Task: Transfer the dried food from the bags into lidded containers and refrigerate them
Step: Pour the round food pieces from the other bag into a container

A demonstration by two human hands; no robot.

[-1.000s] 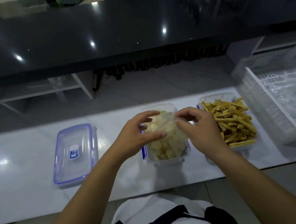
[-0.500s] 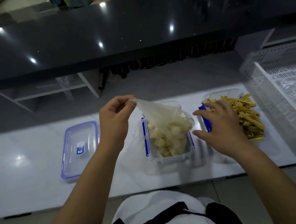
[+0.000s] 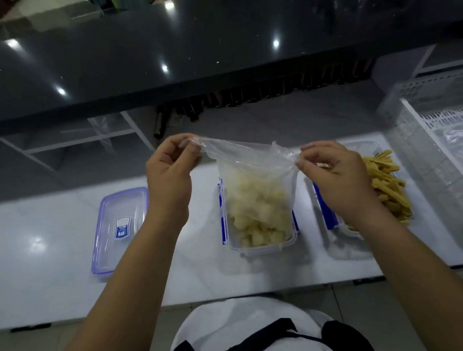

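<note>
A clear plastic bag [image 3: 253, 163] of pale dried chunks stands in an open clear container [image 3: 264, 244] with blue clips at the middle of the white counter. My left hand [image 3: 170, 171] pinches the bag's top left corner. My right hand [image 3: 337, 177] pinches its top right corner, and the film is stretched between them above the container. Pale chunks [image 3: 258, 212] fill the bag's lower part inside the container. A second open container [image 3: 348, 249] to the right holds yellow dried sticks [image 3: 386, 180], partly hidden by my right hand.
A clear lid [image 3: 117, 227] with a blue rim lies flat on the counter [image 3: 27, 257] to the left. A white slotted basket [image 3: 446, 141] holding plastic film stands at the far right. A dark glossy shelf [image 3: 179, 48] overhangs the back. The counter's front edge runs close to my body.
My right hand has come back from the stick container and taken the bag's right corner. Both hands have lifted and pulled the bag's mouth apart over the middle container.
</note>
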